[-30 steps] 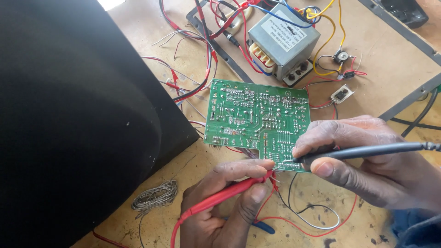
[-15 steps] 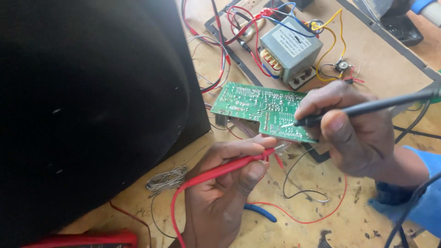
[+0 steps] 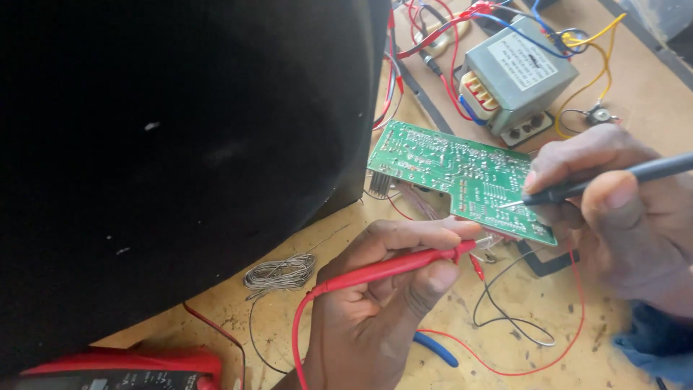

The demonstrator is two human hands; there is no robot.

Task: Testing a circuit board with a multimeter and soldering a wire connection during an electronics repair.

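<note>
The green circuit board (image 3: 455, 173) sat tilted on the wooden desk (image 3: 520, 325), solder side up, just in front of the grey transformer (image 3: 516, 72). Right hand (image 3: 621, 217) was pinching the black probe (image 3: 606, 180), tip on the board's near edge. Left hand (image 3: 382, 303) gripped the red probe (image 3: 390, 271), tip at the board's lower edge. Big black cabinet (image 3: 173, 159) on the left, solder coil (image 3: 280, 273) beside it.

A single head-worn camera looks steeply down at the table (image 3: 642, 108) from close above the person's own hands. A large black housing (image 3: 180, 166) fills the view's left half, nearest the lens.
</note>
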